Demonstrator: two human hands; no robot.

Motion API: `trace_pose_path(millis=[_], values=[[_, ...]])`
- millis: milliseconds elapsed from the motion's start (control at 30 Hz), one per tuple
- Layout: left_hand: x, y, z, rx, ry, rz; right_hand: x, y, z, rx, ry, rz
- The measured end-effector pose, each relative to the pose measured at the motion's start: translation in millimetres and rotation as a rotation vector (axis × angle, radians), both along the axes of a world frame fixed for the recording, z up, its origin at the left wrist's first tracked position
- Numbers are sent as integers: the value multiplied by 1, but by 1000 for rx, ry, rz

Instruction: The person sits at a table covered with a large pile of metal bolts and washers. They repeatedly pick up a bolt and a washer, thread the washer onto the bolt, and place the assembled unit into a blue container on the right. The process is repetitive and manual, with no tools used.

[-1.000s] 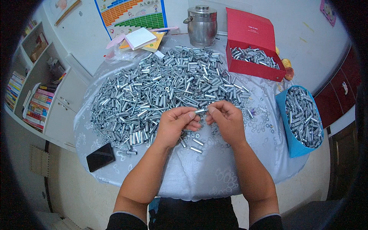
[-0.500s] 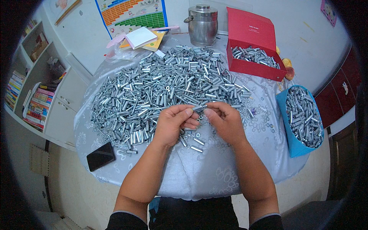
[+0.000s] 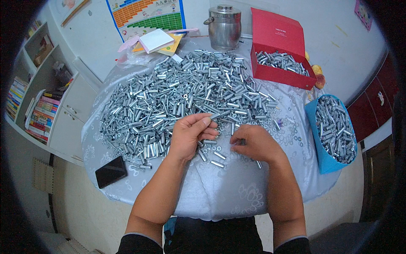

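My left hand (image 3: 188, 133) is closed, pinching a short silvery metal tube (image 3: 215, 115) between thumb and forefinger above the near edge of a wide pile. That pile (image 3: 169, 99) holds many shiny metal tubes mixed with small washers and nuts. My right hand (image 3: 256, 143) is a little apart, low over the tablecloth, its fingers curled with a gap between thumb and forefinger. Nothing shows in that gap. Close to its fingertips a loose tube (image 3: 232, 128) lies on the cloth. Another tube (image 3: 218, 164) and a washer (image 3: 218, 148) lie between my hands.
A red box (image 3: 283, 76) with its lid up and a blue bag (image 3: 317, 139) on the right both hold metal tubes. A steel pot (image 3: 225, 27) stands at the back beside notebooks (image 3: 156, 41). A black phone (image 3: 111, 172) lies near the left table edge.
My right hand has come away from the tube and moved down and right to the cloth. My left hand keeps its hold on the tube, almost in the same place.
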State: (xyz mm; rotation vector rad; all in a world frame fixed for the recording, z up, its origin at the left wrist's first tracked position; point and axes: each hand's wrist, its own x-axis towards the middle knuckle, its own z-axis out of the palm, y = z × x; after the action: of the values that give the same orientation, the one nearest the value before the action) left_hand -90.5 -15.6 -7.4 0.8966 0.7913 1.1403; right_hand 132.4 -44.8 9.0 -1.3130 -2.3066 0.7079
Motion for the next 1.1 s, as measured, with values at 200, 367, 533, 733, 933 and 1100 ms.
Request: trace_pose_path(millis=[200,367,533,733,933,1100], values=[[0,1,-1,-5,28,18,-9,-9,9,-213,-104,195],[1,1,0,-2,20,5,-21,-16,12,-307,-57,343],[-1,1,-4,19,-9,0,-28,-21,8,-207,-122,345],[1,1,-4,4,15,1,-32,-24,3,-108,-192,352],[0,0,-3,15,60,4,-25,-13,1,-114,17,200],[1,-2,0,2,54,-21,-13,1,-3,-276,657,-215]])
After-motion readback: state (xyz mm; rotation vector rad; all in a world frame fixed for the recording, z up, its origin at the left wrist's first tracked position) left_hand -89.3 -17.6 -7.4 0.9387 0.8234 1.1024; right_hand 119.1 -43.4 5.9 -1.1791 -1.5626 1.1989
